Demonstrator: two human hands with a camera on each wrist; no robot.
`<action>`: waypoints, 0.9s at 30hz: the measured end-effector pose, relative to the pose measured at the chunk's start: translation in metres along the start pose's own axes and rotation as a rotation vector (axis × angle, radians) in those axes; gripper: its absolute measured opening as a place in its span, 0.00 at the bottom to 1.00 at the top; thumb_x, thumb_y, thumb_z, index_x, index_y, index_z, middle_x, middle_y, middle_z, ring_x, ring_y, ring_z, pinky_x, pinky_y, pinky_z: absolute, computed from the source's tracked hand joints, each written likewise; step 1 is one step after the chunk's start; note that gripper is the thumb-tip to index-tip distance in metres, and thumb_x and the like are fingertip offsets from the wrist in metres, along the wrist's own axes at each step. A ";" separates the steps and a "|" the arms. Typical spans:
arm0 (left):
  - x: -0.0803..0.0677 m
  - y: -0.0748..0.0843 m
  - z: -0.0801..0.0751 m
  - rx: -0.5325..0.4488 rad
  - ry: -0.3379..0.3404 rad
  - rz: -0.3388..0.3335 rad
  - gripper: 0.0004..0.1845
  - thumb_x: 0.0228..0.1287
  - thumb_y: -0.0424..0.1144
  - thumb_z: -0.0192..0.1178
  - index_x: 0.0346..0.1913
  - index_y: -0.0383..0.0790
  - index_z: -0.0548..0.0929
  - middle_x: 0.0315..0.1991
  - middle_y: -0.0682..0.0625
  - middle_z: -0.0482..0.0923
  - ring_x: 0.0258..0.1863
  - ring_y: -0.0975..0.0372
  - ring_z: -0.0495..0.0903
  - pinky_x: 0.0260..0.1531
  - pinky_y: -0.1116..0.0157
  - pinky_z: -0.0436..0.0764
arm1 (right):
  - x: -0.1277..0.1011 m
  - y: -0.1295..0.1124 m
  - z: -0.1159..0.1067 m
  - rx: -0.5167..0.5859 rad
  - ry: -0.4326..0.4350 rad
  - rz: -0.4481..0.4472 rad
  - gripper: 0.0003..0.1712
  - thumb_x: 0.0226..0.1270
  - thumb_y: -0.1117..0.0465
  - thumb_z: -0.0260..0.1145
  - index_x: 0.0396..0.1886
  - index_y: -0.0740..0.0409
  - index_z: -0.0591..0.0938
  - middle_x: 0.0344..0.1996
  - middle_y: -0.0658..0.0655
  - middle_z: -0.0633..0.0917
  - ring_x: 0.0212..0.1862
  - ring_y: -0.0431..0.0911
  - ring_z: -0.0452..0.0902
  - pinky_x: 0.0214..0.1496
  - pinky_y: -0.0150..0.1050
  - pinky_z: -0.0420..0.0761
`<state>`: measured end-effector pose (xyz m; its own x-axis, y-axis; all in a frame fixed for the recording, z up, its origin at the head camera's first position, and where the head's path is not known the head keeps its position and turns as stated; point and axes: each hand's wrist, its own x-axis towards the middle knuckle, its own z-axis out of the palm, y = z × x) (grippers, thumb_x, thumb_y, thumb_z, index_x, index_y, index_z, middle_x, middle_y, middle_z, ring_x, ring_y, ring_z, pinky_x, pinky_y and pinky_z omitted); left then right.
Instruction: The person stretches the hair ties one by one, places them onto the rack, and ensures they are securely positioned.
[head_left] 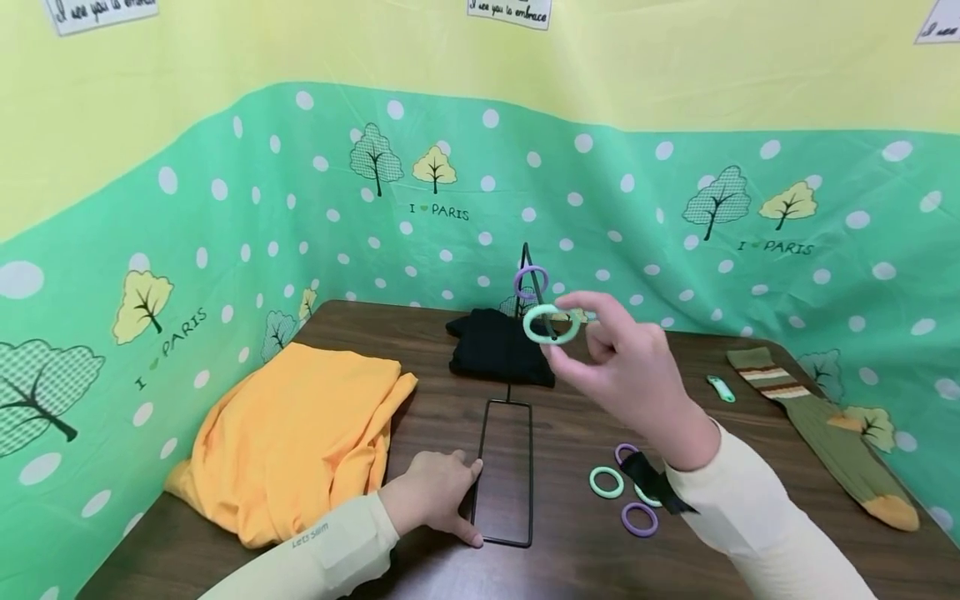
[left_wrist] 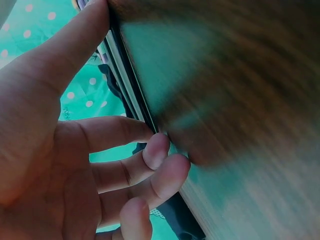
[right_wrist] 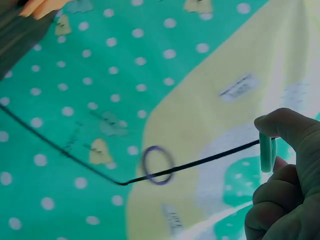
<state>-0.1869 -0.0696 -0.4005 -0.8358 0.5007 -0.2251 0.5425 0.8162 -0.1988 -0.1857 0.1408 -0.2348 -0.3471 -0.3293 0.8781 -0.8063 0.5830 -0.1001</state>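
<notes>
Green ring [head_left: 551, 324] pinched in right-hand fingers [head_left: 592, 333] at wire stand [head_left: 507, 471], purple ring [head_left: 531, 282] already threaded

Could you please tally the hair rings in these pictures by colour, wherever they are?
Green rings: 3, one pinched in the right hand at, two on the table.
Purple rings: 3, one on the wire stand, two on the table.
Total: 6.

Purple ring [head_left: 531, 282] (already threaded) blocks the hook [head_left: 526, 250].
</notes>
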 end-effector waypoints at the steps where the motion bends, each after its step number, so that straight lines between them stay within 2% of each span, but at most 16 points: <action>1: 0.000 0.000 0.000 0.001 -0.003 -0.001 0.54 0.33 0.80 0.54 0.66 0.56 0.67 0.60 0.51 0.73 0.48 0.57 0.80 0.27 0.61 0.79 | 0.002 0.004 0.004 -0.022 -0.023 0.034 0.21 0.48 0.62 0.69 0.45 0.59 0.77 0.07 0.42 0.56 0.12 0.32 0.48 0.15 0.27 0.52; 6: 0.001 0.000 -0.001 0.008 -0.005 -0.005 0.54 0.32 0.81 0.54 0.67 0.56 0.66 0.61 0.51 0.72 0.48 0.57 0.80 0.26 0.61 0.78 | 0.006 0.026 0.021 -0.108 -0.112 0.191 0.28 0.48 0.61 0.73 0.51 0.57 0.75 0.08 0.43 0.55 0.11 0.35 0.47 0.14 0.31 0.52; 10: 0.000 0.000 -0.001 0.008 -0.005 -0.009 0.54 0.32 0.81 0.54 0.67 0.57 0.66 0.61 0.51 0.72 0.48 0.57 0.80 0.26 0.61 0.78 | 0.003 0.037 0.026 -0.125 -0.159 0.266 0.34 0.50 0.58 0.73 0.57 0.55 0.72 0.09 0.44 0.55 0.11 0.36 0.46 0.14 0.33 0.53; 19: -0.002 -0.001 -0.001 0.010 -0.003 -0.007 0.54 0.32 0.81 0.54 0.66 0.56 0.66 0.59 0.51 0.73 0.47 0.57 0.80 0.27 0.60 0.79 | -0.026 0.049 0.017 0.004 -0.315 0.505 0.36 0.52 0.55 0.72 0.62 0.48 0.70 0.08 0.46 0.55 0.12 0.37 0.48 0.19 0.35 0.58; 27: -0.002 0.001 -0.001 0.004 0.016 0.001 0.53 0.32 0.80 0.55 0.65 0.56 0.68 0.57 0.51 0.74 0.46 0.57 0.80 0.28 0.60 0.78 | -0.064 0.061 0.006 0.102 -0.397 0.681 0.34 0.50 0.53 0.73 0.58 0.50 0.73 0.09 0.46 0.54 0.12 0.35 0.47 0.19 0.36 0.58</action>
<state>-0.1852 -0.0696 -0.3990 -0.8366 0.5061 -0.2097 0.5436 0.8146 -0.2022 -0.2153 0.1929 -0.3002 -0.9089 -0.1763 0.3780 -0.3887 0.6865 -0.6145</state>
